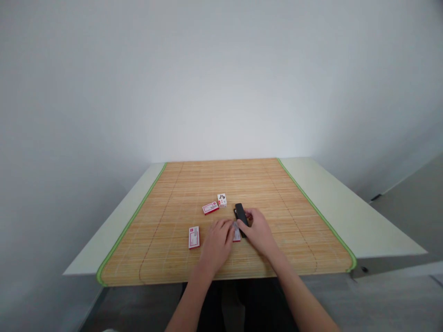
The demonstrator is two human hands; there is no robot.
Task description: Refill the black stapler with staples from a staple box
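A black stapler (241, 212) lies lengthwise on the bamboo mat, pointing away from me. My right hand (260, 233) grips its right side, thumb on top and fingers around the far edge. Just left of the stapler is a small red-and-white box (236, 234), partly covered by fingers. My left hand (218, 242) has its fingers curled together, the tips on that box's upper left part. Two similar red-and-white boxes, one (194, 237) left of my left hand and another (210, 208) farther back, lie flat. A small white box with a dark picture (222, 199) touches or nearly touches the farther one.
The bamboo mat (155, 249) with green edging covers the middle of a white table (332, 207). Its near edge hangs over the table's front, close to my legs. A plain white wall (221, 92) stands behind the table.
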